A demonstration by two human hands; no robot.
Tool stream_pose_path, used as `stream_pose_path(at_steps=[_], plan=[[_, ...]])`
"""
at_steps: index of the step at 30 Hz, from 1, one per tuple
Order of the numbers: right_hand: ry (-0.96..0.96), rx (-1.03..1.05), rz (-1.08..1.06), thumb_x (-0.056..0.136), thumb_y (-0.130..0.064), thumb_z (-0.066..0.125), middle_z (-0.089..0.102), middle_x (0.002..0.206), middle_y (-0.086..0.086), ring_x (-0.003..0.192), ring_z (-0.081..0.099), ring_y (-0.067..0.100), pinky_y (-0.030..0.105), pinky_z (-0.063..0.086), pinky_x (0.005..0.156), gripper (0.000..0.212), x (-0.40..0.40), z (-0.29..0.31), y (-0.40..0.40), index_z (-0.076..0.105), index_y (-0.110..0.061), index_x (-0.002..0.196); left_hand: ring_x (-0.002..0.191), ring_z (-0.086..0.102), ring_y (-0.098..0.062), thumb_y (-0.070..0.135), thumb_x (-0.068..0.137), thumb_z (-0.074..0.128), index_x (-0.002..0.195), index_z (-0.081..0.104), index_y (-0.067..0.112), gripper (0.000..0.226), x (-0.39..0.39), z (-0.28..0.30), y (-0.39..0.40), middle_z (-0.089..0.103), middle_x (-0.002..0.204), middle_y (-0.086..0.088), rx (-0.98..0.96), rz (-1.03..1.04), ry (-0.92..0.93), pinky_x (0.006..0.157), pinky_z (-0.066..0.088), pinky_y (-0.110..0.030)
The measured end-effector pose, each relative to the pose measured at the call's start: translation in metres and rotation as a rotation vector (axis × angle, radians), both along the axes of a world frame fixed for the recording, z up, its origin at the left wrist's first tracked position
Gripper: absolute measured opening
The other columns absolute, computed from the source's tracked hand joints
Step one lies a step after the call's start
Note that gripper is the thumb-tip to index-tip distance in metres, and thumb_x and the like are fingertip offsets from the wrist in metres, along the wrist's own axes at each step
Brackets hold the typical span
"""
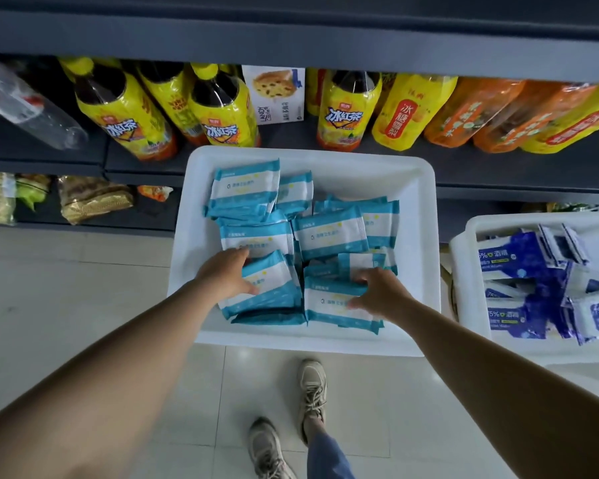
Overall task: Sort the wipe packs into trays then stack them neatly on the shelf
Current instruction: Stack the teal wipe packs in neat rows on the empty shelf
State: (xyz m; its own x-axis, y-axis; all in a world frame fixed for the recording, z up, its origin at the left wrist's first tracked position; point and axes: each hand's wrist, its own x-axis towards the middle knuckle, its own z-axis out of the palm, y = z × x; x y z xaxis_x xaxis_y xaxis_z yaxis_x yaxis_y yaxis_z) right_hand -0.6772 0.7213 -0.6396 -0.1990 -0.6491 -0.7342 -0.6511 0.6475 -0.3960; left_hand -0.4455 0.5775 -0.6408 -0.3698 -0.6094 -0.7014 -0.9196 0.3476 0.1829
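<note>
Nearest the camera, two beige sneakers (291, 420) stand on the pale tiled floor (66, 288) just short of the white tray (426, 209), which serves as the landmark here. Both bare forearms reach forward over the tray's near rim. The left hand (226, 271) lies on the tilted teal wipe pack (261, 288) in the tray's near-left part, thumb across the pack's white face and the other fingers (242, 252) curled over its far edge, so the hand grasps that pack. The right hand (382, 292) rests on the flat teal pack (336, 307) in the tray's near-right part, thumb on its white face, fingers bent over its far edge and closed round it. Deeper in the tray more teal packs (329, 233) lie loosely overlapping, one (244, 188) toward the far-left corner. Right of the tray, a second white tray (471, 233) holds dark blue wipe packs (519, 257), jumbled. Beyond the white tray's far rim runs the dark shelf (291, 32), carrying yellow-labelled tea bottles (218, 108), a white cake box (277, 95) and orange-wrapped bottles (471, 112). Left of the tray, a lower shelf level holds bagged goods (90, 198).
</note>
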Motion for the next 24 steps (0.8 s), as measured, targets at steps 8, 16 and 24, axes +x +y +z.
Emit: stream_pose_path(at_steps=[8,16,24], plan=[[-0.072,-0.013,-0.253,0.073,-0.017,0.080,0.063,0.105,0.003,0.091,0.057,0.019,0.026,0.053,0.074,0.041,-0.001,0.007,0.003,0.066,-0.009,0.111,0.092,0.060,-0.020,0.014,0.075,0.077,0.108,0.061,0.009,0.038,0.009,0.006,-0.008,0.065,0.109,-0.007,0.188,0.131,0.053,0.076,0.047,-0.028],[-0.215,-0.266,-0.682,0.075,-0.017,0.080,0.067,0.085,-0.002,0.079,0.064,0.017,0.024,0.055,0.061,0.018,0.012,0.047,0.009,0.066,-0.017,0.087,0.067,0.053,-0.011,0.018,0.071,0.081,0.087,0.070,0.015,0.019,0.026,0.057,-0.013,0.060,0.071,0.006,0.172,0.321,0.296,0.055,0.035,-0.023],[-0.313,-0.561,-0.840,0.082,-0.013,0.073,0.067,0.078,-0.003,0.067,0.062,0.009,0.018,0.050,0.056,0.013,0.027,0.148,0.003,0.067,-0.012,0.093,0.079,0.061,-0.018,-0.003,0.077,0.070,0.094,0.067,0.003,0.019,0.051,0.162,-0.016,0.067,0.086,-0.008,0.222,0.485,0.473,0.062,0.047,-0.022]])
